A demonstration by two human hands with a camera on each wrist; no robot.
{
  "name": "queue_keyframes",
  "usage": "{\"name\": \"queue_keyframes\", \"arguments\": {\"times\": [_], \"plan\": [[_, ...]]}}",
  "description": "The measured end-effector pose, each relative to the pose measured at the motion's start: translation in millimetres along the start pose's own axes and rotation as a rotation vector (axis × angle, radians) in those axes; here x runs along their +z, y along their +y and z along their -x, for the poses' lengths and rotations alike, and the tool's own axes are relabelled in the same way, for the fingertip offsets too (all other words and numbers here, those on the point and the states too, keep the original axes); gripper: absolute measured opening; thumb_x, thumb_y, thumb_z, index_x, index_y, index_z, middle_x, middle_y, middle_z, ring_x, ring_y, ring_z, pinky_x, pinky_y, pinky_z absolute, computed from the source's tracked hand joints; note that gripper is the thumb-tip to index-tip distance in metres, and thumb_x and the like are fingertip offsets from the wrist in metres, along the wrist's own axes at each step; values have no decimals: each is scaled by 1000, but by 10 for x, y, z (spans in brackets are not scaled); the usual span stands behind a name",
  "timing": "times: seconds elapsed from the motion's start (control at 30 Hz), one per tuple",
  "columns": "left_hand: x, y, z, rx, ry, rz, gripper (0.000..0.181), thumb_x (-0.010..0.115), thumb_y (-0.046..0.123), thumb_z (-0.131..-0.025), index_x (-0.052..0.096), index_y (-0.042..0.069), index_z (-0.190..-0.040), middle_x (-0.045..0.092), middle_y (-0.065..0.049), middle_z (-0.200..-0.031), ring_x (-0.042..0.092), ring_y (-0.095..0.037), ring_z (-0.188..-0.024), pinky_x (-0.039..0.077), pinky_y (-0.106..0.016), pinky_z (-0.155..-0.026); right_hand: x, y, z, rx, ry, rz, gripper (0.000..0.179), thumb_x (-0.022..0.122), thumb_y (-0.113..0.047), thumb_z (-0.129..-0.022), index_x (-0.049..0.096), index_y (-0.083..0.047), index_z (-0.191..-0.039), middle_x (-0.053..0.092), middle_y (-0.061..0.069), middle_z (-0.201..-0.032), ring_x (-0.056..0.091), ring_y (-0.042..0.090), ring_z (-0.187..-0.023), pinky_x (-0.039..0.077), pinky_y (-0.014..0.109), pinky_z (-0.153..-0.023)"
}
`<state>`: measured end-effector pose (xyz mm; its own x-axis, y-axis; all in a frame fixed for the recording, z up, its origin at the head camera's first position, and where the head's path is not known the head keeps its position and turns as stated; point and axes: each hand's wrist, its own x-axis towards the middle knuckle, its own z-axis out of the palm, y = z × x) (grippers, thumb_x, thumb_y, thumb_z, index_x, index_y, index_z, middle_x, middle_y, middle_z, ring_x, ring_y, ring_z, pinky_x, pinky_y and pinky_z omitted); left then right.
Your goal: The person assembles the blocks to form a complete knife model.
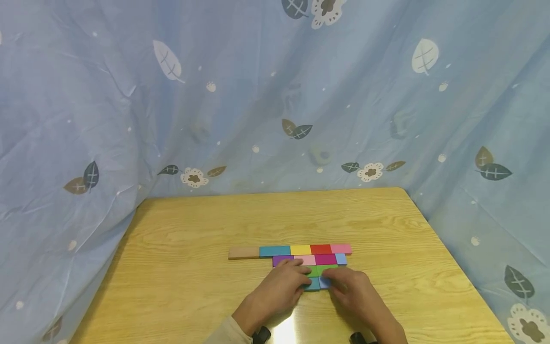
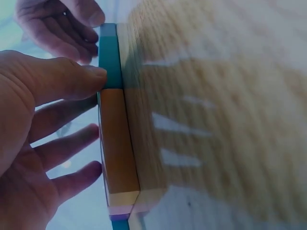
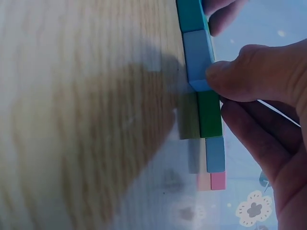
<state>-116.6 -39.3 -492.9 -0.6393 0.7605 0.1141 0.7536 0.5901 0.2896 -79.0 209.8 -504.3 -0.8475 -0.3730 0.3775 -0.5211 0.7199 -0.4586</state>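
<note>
Flat colored wooden blocks lie in several rows that step inward toward the person. My left hand (image 1: 281, 284) rests over the left part of the nearer rows, its fingers extended and its thumb on a teal block (image 2: 112, 62). Beside that teal block runs an orange block (image 2: 119, 143), hidden by the hand in the head view. My right hand (image 1: 354, 286) is at the right end of the front rows. Its thumb presses the edge of a light blue block (image 3: 197, 55), and its fingers reach over beside a green block (image 3: 210, 115).
The farthest row holds a tan block (image 1: 244, 252), a teal, a yellow (image 1: 300, 250), a red (image 1: 321, 249) and a pink block (image 1: 341, 249). Purple (image 1: 282, 260), pink and magenta blocks (image 1: 325, 259) form the row before it. A blue patterned cloth (image 1: 258, 95) surrounds the wooden table (image 1: 180, 277).
</note>
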Motion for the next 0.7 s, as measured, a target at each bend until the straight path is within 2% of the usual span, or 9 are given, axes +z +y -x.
{"name": "queue_keyframes", "arguments": {"times": [0.17, 0.27, 0.37, 0.47, 0.53, 0.6, 0.7], "plan": [[-3, 13, 38, -17, -6, -33, 22, 76, 13, -101, 84, 21, -120, 73, 4, -144, 60, -24, -148, 48, -47, -126, 36, -10, -10, -14, 32, -16, 40, 93, 8, -77, 84, -12, -111, 84, -5, -107, 80, 15, -99, 68, 32, -87], [-63, -13, 69, -11, 25, -28, 23, 73, 13, -102, 82, 17, -122, 73, 2, -144, 60, -26, -148, 47, -44, -127, -22, 2, -46, -37, 70, -18, 37, 93, 5, -78, 84, -12, -110, 84, -6, -108, 81, 14, -99, 66, 23, -88], [-220, -107, 146, -10, 112, -11, 24, 73, 12, -102, 81, 14, -124, 75, -3, -141, 63, -29, -144, 50, -45, -124, -185, 42, -147, -72, 123, 4, 36, 93, 2, -81, 84, -13, -112, 84, -6, -110, 82, 16, -99, 59, 11, -92], [-492, -256, 305, -35, 230, -4, 26, 76, 11, -100, 81, 10, -125, 76, -9, -139, 66, -34, -140, 52, -52, -121, -462, 88, -277, -101, 177, 83, 38, 93, -1, -82, 84, -14, -116, 84, -3, -112, 83, 20, -99, 57, 8, -94], [-732, -376, 456, -65, 309, -31, 29, 80, 9, -97, 80, 7, -126, 76, -13, -138, 67, -38, -138, 53, -55, -119, -687, 116, -357, -117, 211, 153, 42, 93, -2, -81, 83, -12, -120, 84, 1, -115, 82, 24, -101, 63, 19, -91], [-996, -498, 624, -107, 385, -79, 34, 84, 8, -94, 79, 4, -127, 75, -17, -138, 67, -41, -135, 53, -58, -118, -910, 137, -418, -116, 241, 229, 46, 92, -6, -82, 80, -10, -126, 83, 6, -120, 81, 30, -106, 67, 36, -88], [-1356, -674, 874, -160, 524, -153, 40, 85, 6, -91, 77, 0, -129, 75, -21, -135, 69, -44, -130, 54, -62, -115, -1181, 183, -480, -95, 280, 302, 55, 90, -13, -84, 75, -6, -136, 78, 15, -132, 75, 40, -117, 63, 60, -86]]}}
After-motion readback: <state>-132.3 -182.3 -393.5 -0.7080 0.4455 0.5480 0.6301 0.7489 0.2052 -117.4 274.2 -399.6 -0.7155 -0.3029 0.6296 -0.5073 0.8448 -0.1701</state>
